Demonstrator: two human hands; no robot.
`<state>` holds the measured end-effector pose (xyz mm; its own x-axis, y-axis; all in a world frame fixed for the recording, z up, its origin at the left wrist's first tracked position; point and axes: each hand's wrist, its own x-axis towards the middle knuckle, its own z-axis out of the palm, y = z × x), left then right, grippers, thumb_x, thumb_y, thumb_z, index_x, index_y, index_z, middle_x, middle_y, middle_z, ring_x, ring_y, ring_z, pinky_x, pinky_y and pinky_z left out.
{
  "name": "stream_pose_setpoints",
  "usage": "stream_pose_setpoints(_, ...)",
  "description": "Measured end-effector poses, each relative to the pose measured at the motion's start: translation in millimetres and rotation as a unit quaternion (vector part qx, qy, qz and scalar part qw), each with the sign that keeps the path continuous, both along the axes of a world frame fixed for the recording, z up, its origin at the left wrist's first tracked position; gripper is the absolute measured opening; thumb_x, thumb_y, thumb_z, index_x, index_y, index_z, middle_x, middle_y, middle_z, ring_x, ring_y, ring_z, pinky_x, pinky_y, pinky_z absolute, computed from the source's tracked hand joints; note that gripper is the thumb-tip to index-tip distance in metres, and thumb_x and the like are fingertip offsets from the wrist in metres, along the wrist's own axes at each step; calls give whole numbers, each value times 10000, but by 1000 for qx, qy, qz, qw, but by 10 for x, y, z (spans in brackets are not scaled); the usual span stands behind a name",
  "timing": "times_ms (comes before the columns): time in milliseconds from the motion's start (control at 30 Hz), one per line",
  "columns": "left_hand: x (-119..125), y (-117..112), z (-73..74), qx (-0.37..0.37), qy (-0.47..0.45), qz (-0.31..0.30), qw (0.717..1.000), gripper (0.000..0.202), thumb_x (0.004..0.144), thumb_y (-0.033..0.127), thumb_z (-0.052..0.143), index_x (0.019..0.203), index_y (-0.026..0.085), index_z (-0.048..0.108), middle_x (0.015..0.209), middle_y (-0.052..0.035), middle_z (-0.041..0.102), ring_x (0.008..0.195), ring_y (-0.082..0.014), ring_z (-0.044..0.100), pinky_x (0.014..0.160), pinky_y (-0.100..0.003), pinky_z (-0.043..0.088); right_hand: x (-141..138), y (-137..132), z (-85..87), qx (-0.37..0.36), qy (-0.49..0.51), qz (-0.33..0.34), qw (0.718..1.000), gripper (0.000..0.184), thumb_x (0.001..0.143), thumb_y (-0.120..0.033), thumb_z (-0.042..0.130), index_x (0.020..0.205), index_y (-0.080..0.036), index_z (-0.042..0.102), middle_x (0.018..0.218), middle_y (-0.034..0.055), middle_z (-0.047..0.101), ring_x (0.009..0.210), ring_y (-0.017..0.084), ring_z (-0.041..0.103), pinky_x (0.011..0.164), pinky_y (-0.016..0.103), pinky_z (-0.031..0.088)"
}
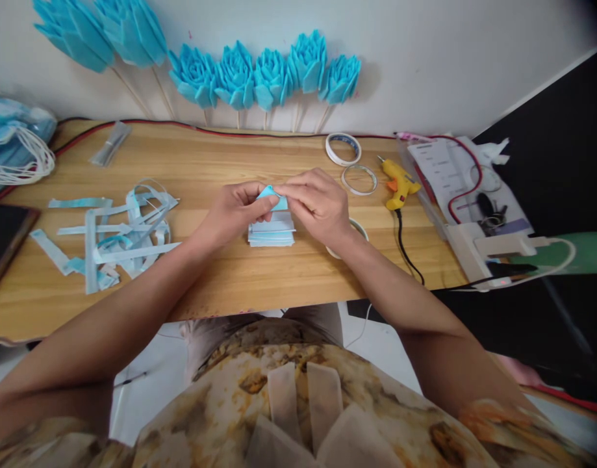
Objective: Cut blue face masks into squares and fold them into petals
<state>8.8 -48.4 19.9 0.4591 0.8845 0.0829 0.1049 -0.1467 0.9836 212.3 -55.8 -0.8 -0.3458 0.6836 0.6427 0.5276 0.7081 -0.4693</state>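
While the left hand (238, 209) grips a small blue piece (281, 203) between thumb and fingers, the right hand (323, 200) touches its upper edge with bent fingers; whether these pinch it cannot be told. The piece is held above the table (220, 292), at the far end of a stack of pale blue sheets (271, 238). Loose strips (91, 253) lie to the left; a yellow glue gun (399, 185) lies to the right.
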Motion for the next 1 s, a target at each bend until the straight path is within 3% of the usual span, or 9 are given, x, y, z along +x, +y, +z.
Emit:
stream_pose_setpoints(333, 7, -12, -35, -2, -20, 22, 1000, 349, 838, 479, 711, 666, 193, 606, 616, 6, 586, 569, -104, 493, 558, -252, 411, -22, -4, -15, -10, 13, -3, 1000, 290, 1027, -277, 510, 1055, -311, 796, 997, 44, 728, 973, 206, 639, 905, 425, 529)
stream_pose_setpoints(433, 5, -1, -52, -1, -18, 31, 999, 316, 837, 445, 711, 669, 199, 603, 619, 8, 596, 568, -107, 493, 564, -254, 425, -36, -30, 22, -54, 59, -4, 997, 272, 1026, -337, 521, 1115, -305, 776, 1039, 42, 740, 1010, 203, 651, 946, 421, 531)
stream_pose_setpoints(533, -4, 10, -54, 6, -6, 39, 999, 291, 843, 432, 699, 684, 204, 608, 627, 10, 603, 574, -111, 505, 568, -259, 424, -28, -42, 62, -152, 130, -18, 980, 329, 1025, -461, 517, 1209, -283, 724, 1034, 39, 743, 988, 185, 663, 918, 375, 548)
stream_pose_setpoints(633, -15, 15, -37, 24, 8, 44, 999, 292, 856, 429, 681, 686, 202, 609, 634, 9, 598, 587, -115, 510, 577, -266, 410, -9, -33, 82, -248, 165, 8, 954, 403, 1012, -565, 509, 1084, -231, 725, 927, 24, 720, 872, 151, 649, 824, 310, 544)
stream_pose_setpoints(767, -18, 12, -15, 47, 30, 45, 997, 303, 861, 437, 671, 687, 199, 604, 636, 3, 595, 597, -120, 498, 586, -269, 398, -14, -35, 102, -295, 177, 54, 938, 432, 997, -571, 538, 810, -195, 643, 776, -6, 616, 752, 121, 567, 723, 272, 481)
stream_pose_setpoints(1000, -1, -16, -24, 67, 58, 58, 994, 327, 860, 441, 660, 661, 195, 578, 605, 11, 559, 560, -108, 456, 541, -256, 346, -85, -43, 96, -315, 182, 42, 930, 251, 887, -425, 685, 820, -204, 590, 745, -31, 547, 705, 109, 475, 648, 256, 391)
